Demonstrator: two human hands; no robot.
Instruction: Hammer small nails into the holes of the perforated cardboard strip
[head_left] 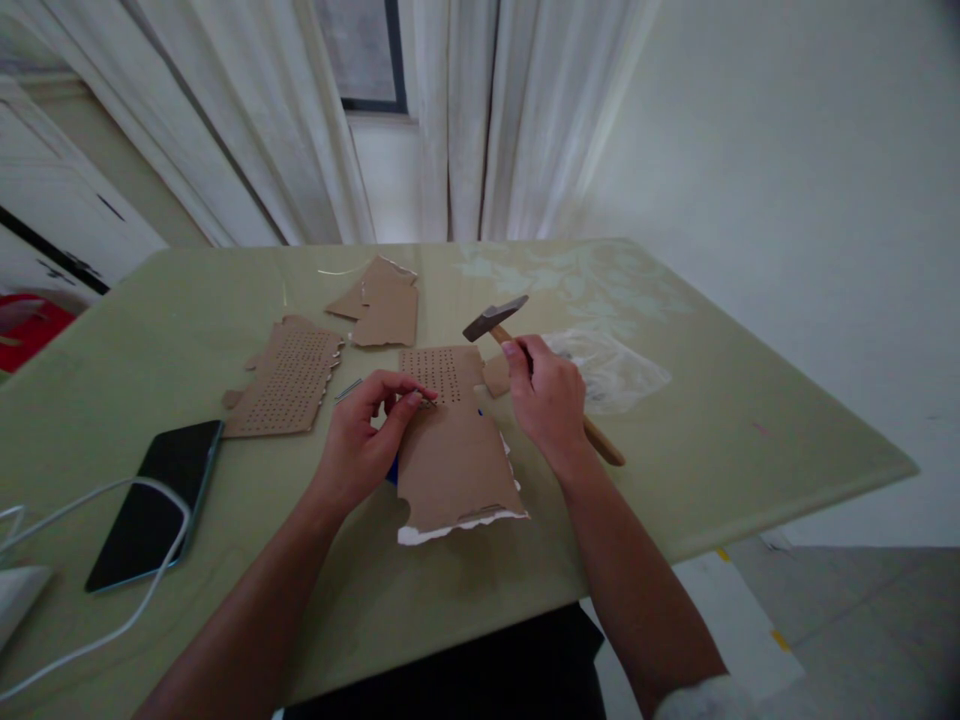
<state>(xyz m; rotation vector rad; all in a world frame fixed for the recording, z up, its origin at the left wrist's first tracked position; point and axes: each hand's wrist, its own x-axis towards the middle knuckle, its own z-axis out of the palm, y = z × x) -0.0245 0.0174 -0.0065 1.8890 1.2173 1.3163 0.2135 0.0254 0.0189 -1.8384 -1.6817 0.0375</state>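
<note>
Forearms [622,570] foremost; right hand [549,395] grips the hammer [493,318], left hand [367,430] pinches a thin metal piece [429,402] over the holed cardboard [454,460] on the table [712,400]; from here I'd keep that piece upright, tapping squarely.

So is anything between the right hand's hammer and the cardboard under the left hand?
Only the left fingers, pinching a thin metal piece over the perforated cardboard; nothing else visible blocks the hammer.

Cardboard [454,455] hides all but slivers of a blue object [392,472]; at eight o'clock, the frame crops a white object [19,597].
</note>
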